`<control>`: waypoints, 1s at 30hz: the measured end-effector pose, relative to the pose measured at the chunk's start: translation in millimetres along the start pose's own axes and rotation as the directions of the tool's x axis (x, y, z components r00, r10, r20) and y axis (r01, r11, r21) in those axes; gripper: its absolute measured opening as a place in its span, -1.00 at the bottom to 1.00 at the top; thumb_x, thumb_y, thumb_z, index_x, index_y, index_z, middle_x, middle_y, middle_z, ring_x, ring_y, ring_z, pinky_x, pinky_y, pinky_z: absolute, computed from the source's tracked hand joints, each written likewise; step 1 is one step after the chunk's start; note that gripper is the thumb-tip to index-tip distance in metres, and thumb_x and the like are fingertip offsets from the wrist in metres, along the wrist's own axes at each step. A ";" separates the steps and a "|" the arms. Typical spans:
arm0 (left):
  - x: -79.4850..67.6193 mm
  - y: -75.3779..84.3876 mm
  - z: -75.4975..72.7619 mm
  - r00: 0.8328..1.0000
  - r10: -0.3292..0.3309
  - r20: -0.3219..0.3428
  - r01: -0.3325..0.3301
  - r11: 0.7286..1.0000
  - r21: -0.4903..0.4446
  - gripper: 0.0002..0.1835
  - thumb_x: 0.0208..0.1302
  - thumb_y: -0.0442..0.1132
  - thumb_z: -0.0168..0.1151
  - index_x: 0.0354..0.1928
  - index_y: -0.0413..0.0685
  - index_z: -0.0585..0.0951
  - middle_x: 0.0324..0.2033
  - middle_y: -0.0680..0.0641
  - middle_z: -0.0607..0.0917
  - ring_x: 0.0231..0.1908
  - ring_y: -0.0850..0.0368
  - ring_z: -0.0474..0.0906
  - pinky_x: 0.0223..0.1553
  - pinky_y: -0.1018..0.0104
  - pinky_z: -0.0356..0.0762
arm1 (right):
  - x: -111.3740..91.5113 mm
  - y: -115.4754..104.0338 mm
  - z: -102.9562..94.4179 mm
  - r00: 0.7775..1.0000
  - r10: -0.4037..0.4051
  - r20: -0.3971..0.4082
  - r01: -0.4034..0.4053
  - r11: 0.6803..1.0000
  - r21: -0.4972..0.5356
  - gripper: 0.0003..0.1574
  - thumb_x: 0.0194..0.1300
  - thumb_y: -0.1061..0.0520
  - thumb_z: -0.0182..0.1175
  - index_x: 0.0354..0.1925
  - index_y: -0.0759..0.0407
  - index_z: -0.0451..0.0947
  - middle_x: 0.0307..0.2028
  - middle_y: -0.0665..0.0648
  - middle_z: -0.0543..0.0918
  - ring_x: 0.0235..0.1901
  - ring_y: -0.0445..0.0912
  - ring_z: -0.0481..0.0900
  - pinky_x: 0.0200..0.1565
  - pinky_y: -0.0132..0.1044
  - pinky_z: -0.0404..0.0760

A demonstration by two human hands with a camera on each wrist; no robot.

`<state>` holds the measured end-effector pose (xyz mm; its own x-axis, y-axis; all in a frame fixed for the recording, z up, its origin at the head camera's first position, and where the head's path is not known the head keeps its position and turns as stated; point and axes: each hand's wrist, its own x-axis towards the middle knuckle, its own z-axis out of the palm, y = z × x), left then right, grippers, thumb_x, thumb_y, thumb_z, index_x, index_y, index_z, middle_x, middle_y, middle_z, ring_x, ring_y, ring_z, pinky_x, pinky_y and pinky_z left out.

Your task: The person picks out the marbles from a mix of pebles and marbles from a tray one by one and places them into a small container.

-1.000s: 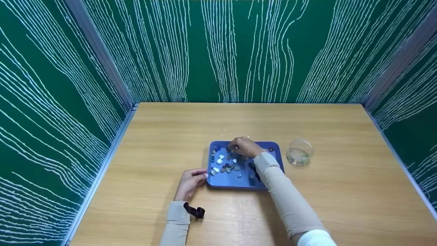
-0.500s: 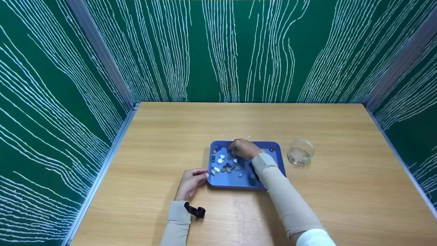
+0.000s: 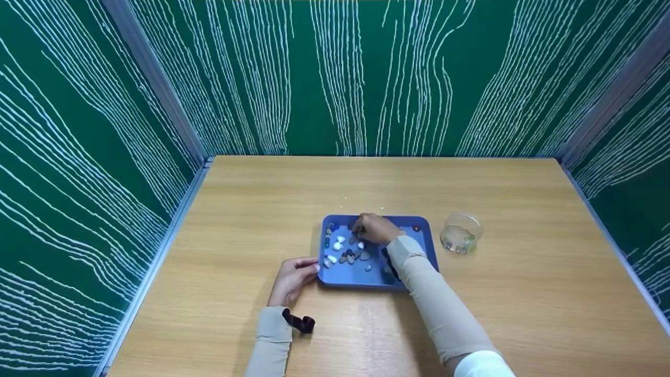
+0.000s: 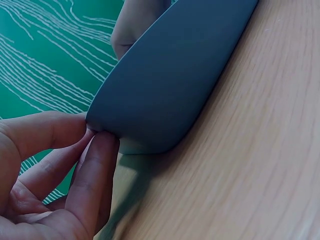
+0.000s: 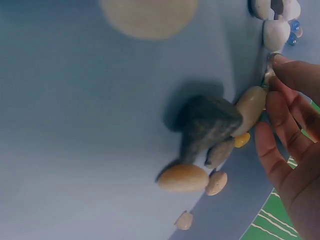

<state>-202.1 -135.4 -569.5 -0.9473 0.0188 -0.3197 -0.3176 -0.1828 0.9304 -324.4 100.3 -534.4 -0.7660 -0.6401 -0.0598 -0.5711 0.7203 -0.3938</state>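
A blue tray (image 3: 343,277) of loose pebbles sits on the table. At its near-left edge my left hand (image 3: 289,280) pinches the rim; the left wrist view shows thumb and fingertips at the tray's corner (image 4: 150,90). My right hand (image 3: 378,229) is over the far part of the tray, fingers bent downward. In the right wrist view its thumb and fingers pinch a small shiny pebble (image 5: 270,70), partly hidden. Beside the fingertips lie a beige pebble (image 5: 250,110), a dark stone (image 5: 210,120), a yellow pebble (image 5: 242,139) and a white pebble (image 5: 276,35).
Right of the tray stands a clear round container (image 3: 460,234) with a few glassy pieces in it. White pebbles (image 3: 338,245) and brown pebbles (image 3: 349,257) lie in the tray's left half. Green walls with white lines (image 3: 335,78) enclose the wooden table (image 3: 272,199).
My right hand has shifted slightly, staying over the far part of the tray, its fingertips now a little nearer and to the right. My left hand keeps its place at the rim.
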 end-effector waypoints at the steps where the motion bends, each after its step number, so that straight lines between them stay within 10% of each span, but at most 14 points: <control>1: -0.4 0.4 0.1 1.000 0.006 0.003 -0.006 1.000 -0.005 -0.61 0.13 -0.55 0.24 0.03 -0.55 0.52 -0.13 -0.27 0.69 -0.20 0.13 0.66 -0.04 0.31 0.66 | -0.3 0.8 0.1 1.000 -0.014 -0.003 0.014 1.000 -0.003 -0.76 0.29 0.28 0.21 -0.08 0.27 0.67 -0.09 0.23 0.67 -0.03 0.07 0.61 0.00 -0.10 0.65; 30: -1.9 -0.1 0.8 1.000 0.028 0.009 -0.028 1.000 -0.006 -0.63 0.13 -0.56 0.22 0.02 -0.58 0.52 -0.20 -0.17 0.71 -0.21 0.14 0.65 -0.05 0.31 0.66 | -12.3 6.7 -8.0 0.994 0.108 -0.013 -0.105 0.980 0.169 -0.79 0.24 0.32 0.22 -0.15 0.27 0.70 -0.18 0.20 0.72 -0.35 -0.10 0.58 -0.33 -0.32 0.62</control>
<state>-200.3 -134.7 -568.9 -0.9563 0.0228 -0.2915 -0.2905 -0.1895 0.9379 -321.3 115.1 -529.0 -0.8272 -0.5547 -0.0900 -0.4298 0.7277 -0.5345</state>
